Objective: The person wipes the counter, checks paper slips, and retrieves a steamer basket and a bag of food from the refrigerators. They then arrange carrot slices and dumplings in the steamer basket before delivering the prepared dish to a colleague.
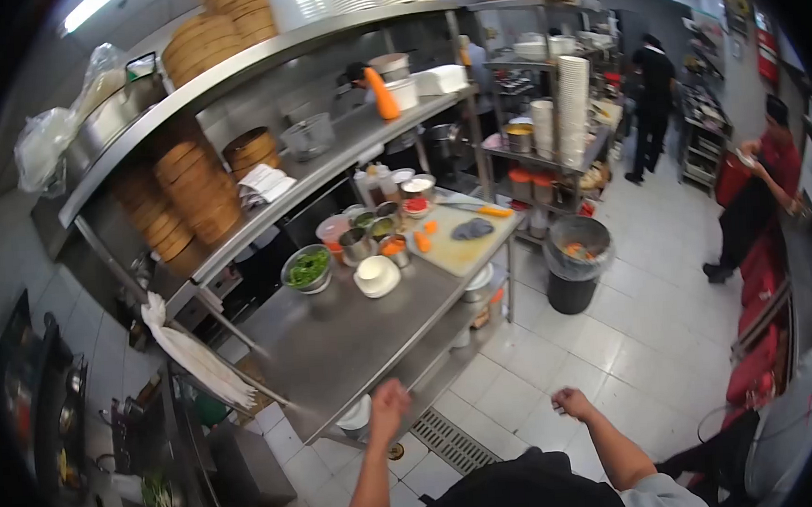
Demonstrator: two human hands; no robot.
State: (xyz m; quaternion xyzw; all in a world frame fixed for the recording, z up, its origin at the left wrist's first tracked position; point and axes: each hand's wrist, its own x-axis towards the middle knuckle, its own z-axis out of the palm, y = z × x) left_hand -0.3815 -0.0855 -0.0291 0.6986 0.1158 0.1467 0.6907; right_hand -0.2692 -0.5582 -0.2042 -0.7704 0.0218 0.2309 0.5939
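Note:
My left hand (390, 409) hangs just off the front edge of the steel worktable (323, 338), its fingers curled in and somewhat blurred, with nothing seen in it. Out over the floor to the right, my right hand (574, 403) is loosely closed, also with no object showing. On the table stand a bowl of chopped greens (307, 271), a white cup on stacked plates (376, 277) and metal containers (358, 245). Behind them, a cutting board (457, 258) carries orange pieces, a dark grey cloth-like item (472, 229) and an orange-handled knife (489, 210).
A lined waste bin (573, 290) stands right of the table. Overhead shelves (318, 31) hold bamboo steamers (200, 192) and bowls. A floor drain (453, 443) lies below my hands. One person (763, 185) in red is at the right; another (652, 99) in black is farther back.

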